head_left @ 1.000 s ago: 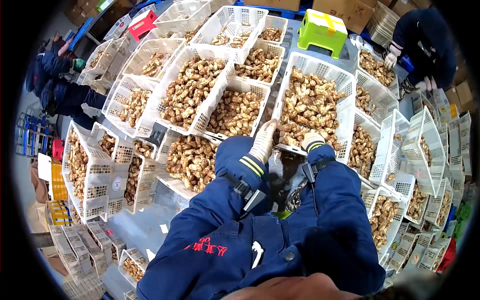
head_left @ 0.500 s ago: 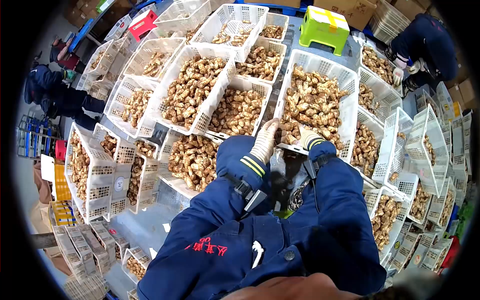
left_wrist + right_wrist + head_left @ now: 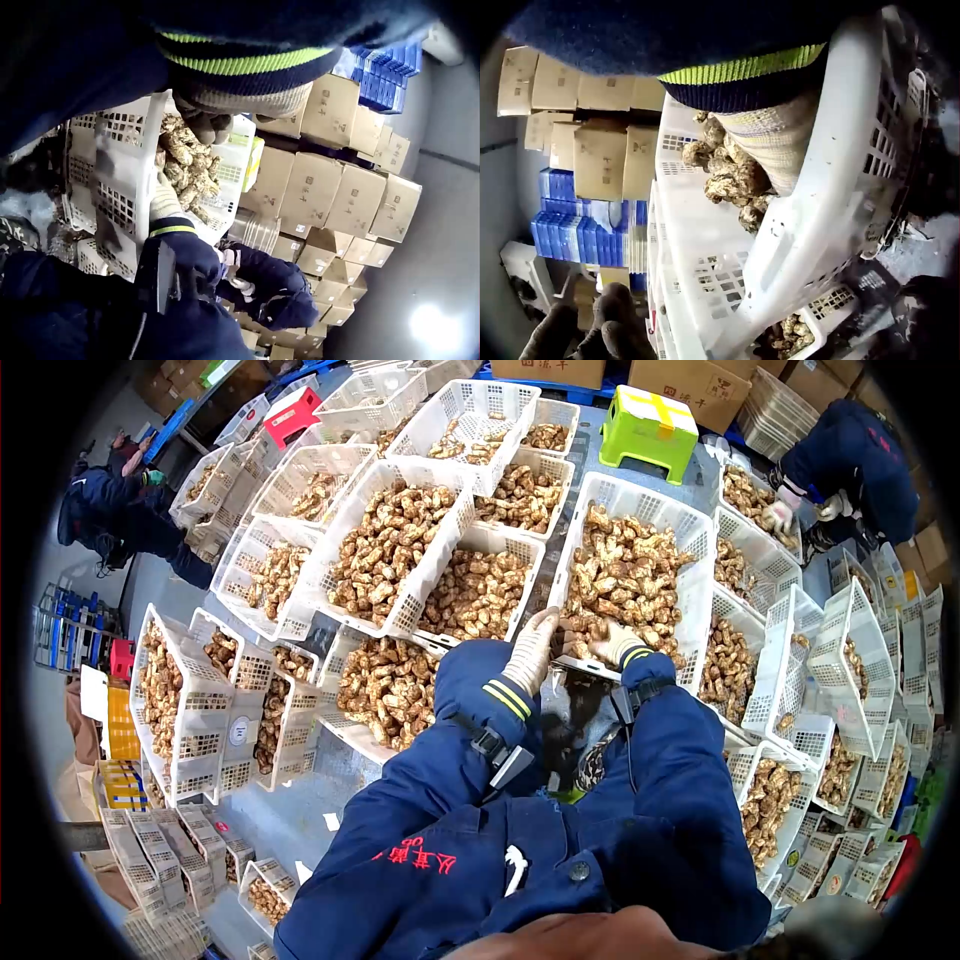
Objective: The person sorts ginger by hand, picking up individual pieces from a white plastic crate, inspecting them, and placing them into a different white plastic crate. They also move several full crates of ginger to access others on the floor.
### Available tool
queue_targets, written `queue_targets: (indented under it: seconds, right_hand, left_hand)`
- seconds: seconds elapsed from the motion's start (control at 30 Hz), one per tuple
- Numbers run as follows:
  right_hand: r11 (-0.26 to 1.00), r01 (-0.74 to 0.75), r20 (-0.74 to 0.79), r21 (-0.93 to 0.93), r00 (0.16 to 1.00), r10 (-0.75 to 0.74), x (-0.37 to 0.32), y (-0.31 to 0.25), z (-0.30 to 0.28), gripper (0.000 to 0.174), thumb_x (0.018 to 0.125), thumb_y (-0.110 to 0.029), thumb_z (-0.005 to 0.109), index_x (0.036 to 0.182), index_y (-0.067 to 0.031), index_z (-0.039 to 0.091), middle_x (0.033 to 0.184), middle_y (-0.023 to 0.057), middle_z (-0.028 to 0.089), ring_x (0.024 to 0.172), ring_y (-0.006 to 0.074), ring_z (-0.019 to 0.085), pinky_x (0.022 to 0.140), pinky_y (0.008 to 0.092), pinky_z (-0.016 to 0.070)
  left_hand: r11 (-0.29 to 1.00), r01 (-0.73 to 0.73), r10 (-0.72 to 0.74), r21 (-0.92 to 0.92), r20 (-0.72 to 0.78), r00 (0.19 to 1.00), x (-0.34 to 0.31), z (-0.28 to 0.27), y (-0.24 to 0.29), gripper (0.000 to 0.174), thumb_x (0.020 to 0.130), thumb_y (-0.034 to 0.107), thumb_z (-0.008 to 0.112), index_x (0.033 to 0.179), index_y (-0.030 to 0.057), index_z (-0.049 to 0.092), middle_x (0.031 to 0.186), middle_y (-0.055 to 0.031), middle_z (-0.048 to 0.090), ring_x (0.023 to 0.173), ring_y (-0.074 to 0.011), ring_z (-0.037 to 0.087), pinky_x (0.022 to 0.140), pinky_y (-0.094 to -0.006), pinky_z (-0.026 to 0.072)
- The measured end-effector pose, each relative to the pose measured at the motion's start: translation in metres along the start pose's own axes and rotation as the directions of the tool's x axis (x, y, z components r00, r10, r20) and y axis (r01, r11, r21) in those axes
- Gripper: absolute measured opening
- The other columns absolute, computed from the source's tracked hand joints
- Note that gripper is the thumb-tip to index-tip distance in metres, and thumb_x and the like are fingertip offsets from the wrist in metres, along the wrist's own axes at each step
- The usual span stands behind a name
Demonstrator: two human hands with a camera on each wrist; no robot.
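Note:
A white perforated basket (image 3: 690,525) in front of me holds a heap of knobbly brown-and-cream mushrooms (image 3: 625,575). My left hand (image 3: 530,650), in a pale knit glove with darker fingertips, is by the basket's near left corner. Its fingers are loosely bent and apart in the right wrist view, with nothing seen between them. My right hand (image 3: 610,645), gloved too, reaches over the near rim among the mushrooms. In the right wrist view the right hand (image 3: 772,142) is partly behind the rim; its fingertips are hidden, and I cannot tell whether they grip a mushroom.
More mushroom baskets stand close on the left (image 3: 400,540) and right (image 3: 730,660), some tilted on others. A green stool (image 3: 650,435) is beyond the basket, before cardboard boxes (image 3: 695,390). One person (image 3: 850,470) bends over baskets at the far right; another (image 3: 120,510) is at the left.
My right hand has shifted slightly left and down along the near side of the basket. The left hand stays by the corner. At the right, the other person's hands have moved over a basket.

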State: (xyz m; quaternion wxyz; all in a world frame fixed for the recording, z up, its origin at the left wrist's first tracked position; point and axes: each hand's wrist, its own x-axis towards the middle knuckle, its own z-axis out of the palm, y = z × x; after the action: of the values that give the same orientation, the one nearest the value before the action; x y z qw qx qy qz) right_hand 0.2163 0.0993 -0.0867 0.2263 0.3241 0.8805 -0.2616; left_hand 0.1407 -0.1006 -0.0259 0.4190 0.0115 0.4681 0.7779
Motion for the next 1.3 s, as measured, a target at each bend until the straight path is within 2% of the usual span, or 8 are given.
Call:
queue_targets:
  seconds: [0.33, 0.53, 0.67, 0.77, 1.03, 1.07, 1.13, 1.3]
  right_hand:
    - [0.957, 0.195, 0.014, 0.217, 0.979, -0.202, 0.039, 0.032, 0.023, 0.097, 0.066, -0.061, 0.069, 0.137, -0.0019, 0.042, 0.126, 0.0219, 0.057, 0.114, 0.0319, 0.056, 0.097, 0.0374, 0.0444]
    - [0.567, 0.016, 0.026, 0.824, 0.997, -0.067, -0.042, 0.003, -0.040, 0.056, 0.089, -0.054, 0.052, 0.122, -0.0095, 0.059, 0.094, 0.0074, 0.065, 0.072, 0.0147, 0.059, 0.062, 0.0273, 0.0483]
    - [-0.011, -0.139, 0.134, 0.990, 0.972, -0.191, -0.086, -0.023, -0.043, 0.047, 0.093, -0.046, 0.052, 0.129, -0.0155, 0.051, 0.069, 0.0051, 0.060, 0.038, 0.0040, 0.031, 0.036, 0.0205, 0.0228]
    - [-0.120, -0.153, 0.128, 0.981, 0.973, -0.192, -0.107, -0.036, -0.034, 0.036, 0.089, -0.048, 0.056, 0.091, -0.0118, 0.060, 0.062, 0.0016, 0.058, 0.036, 0.0057, 0.026, 0.035, 0.0228, 0.0208]
    - [0.520, 0.432, -0.394, 0.737, 0.899, -0.189, -0.071, 0.016, -0.041, 0.046, 0.092, -0.044, 0.050, 0.110, -0.0038, 0.061, 0.093, 0.0131, 0.068, 0.064, 0.0175, 0.063, 0.052, 0.0286, 0.0490]
    - [0.380, 0.313, -0.341, 0.871, 0.940, 0.008, -0.059, 0.035, -0.035, 0.046, 0.092, -0.043, 0.050, 0.111, -0.0022, 0.061, 0.100, 0.0159, 0.068, 0.071, 0.0218, 0.066, 0.059, 0.0321, 0.0526]
    - [0.909, 0.264, -0.626, 0.323, 0.780, -0.004, -0.014, 0.088, -0.022, 0.044, 0.089, -0.039, 0.053, 0.114, -0.0037, 0.062, 0.107, 0.0180, 0.066, 0.089, 0.0310, 0.066, 0.078, 0.0377, 0.0520]
    - [0.976, 0.021, -0.244, -0.215, 0.967, -0.074, 0.013, 0.097, -0.004, 0.044, 0.083, -0.042, 0.059, 0.118, -0.0167, 0.063, 0.114, 0.0175, 0.063, 0.111, 0.0315, 0.057, 0.097, 0.0398, 0.0436]
  left_hand:
    - [1.000, 0.007, -0.007, 0.025, 0.019, 1.000, -0.003, 0.003, 0.005, 0.046, 0.094, 0.027, 0.054, 0.131, 0.0047, 0.040, 0.101, -0.0109, 0.057, 0.090, -0.0239, 0.060, 0.080, -0.0393, 0.0534]
    - [0.995, 0.004, 0.004, 0.101, -0.082, 0.997, 0.003, 0.001, 0.002, 0.052, 0.092, 0.030, 0.057, 0.135, 0.0068, 0.038, 0.108, -0.0081, 0.058, 0.086, -0.0167, 0.059, 0.078, -0.0312, 0.0497]
    - [0.997, -0.075, 0.073, -0.035, -0.072, 0.995, 0.008, -0.002, -0.005, 0.056, 0.090, 0.037, 0.061, 0.133, 0.0078, 0.041, 0.115, -0.0073, 0.055, 0.098, -0.0171, 0.055, 0.082, -0.0345, 0.0481]
    - [0.994, -0.095, 0.098, -0.058, 0.052, 0.994, -0.005, 0.009, 0.009, 0.059, 0.088, 0.040, 0.063, 0.133, 0.0073, 0.042, 0.117, -0.0071, 0.054, 0.104, -0.0177, 0.053, 0.085, -0.0364, 0.0467]
    - [0.979, -0.148, 0.173, -0.143, 0.182, 0.968, -0.029, -0.007, 0.053, 0.044, 0.086, 0.028, 0.067, 0.121, 0.0052, 0.054, 0.100, -0.0047, 0.059, 0.092, -0.0158, 0.055, 0.078, -0.0316, 0.0477]
    - [0.961, -0.146, 0.208, -0.236, 0.266, 0.941, -0.032, -0.017, 0.067, 0.039, 0.085, 0.029, 0.067, 0.116, 0.0062, 0.057, 0.097, -0.0043, 0.059, 0.090, -0.0153, 0.056, 0.077, -0.0304, 0.0479]
    - [0.934, -0.356, 0.353, -0.022, -0.101, 0.930, -0.067, -0.002, 0.111, 0.033, 0.088, 0.036, 0.061, 0.105, 0.0074, 0.061, 0.087, -0.0025, 0.061, 0.077, -0.0134, 0.056, 0.069, -0.0232, 0.0464]
    - [0.884, -0.462, 0.429, -0.067, -0.276, 0.860, -0.061, -0.162, 0.112, 0.028, 0.086, 0.033, 0.066, 0.095, 0.0068, 0.061, 0.089, -0.0046, 0.062, 0.081, -0.0155, 0.057, 0.069, -0.0282, 0.0483]
